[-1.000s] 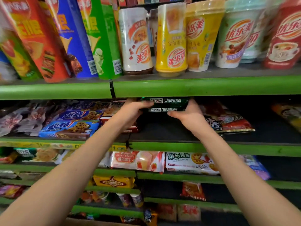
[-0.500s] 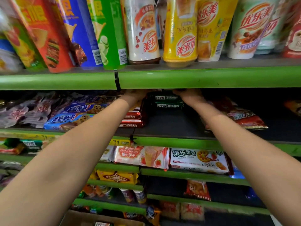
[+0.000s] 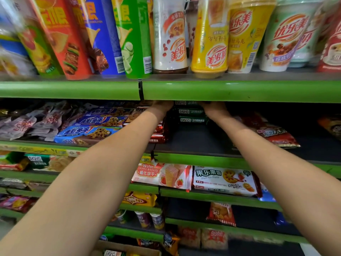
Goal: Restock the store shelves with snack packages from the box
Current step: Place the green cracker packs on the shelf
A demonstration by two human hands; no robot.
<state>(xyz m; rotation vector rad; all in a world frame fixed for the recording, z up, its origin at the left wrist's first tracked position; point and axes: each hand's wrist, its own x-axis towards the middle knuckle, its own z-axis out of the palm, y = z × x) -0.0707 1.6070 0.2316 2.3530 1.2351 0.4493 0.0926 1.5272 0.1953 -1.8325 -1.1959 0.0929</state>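
A stack of dark green snack packages sits deep on the second shelf, under the green edge of the shelf above. My left hand holds the stack's left end and my right hand holds its right end. The fingers of both hands are partly hidden by the upper shelf edge. At the bottom of the view the cardboard box shows a corner with a package inside.
Red packages lie just left of the stack, blue cookie packs further left, a red bag to the right. Tall chip tubes and drink cups stand on the upper shelf. Wafer and biscuit packs fill lower shelves.
Both hands have pushed the green stack further back onto the shelf, and my hands have slid partly under the upper shelf edge. The view has moved closer and tilted down.
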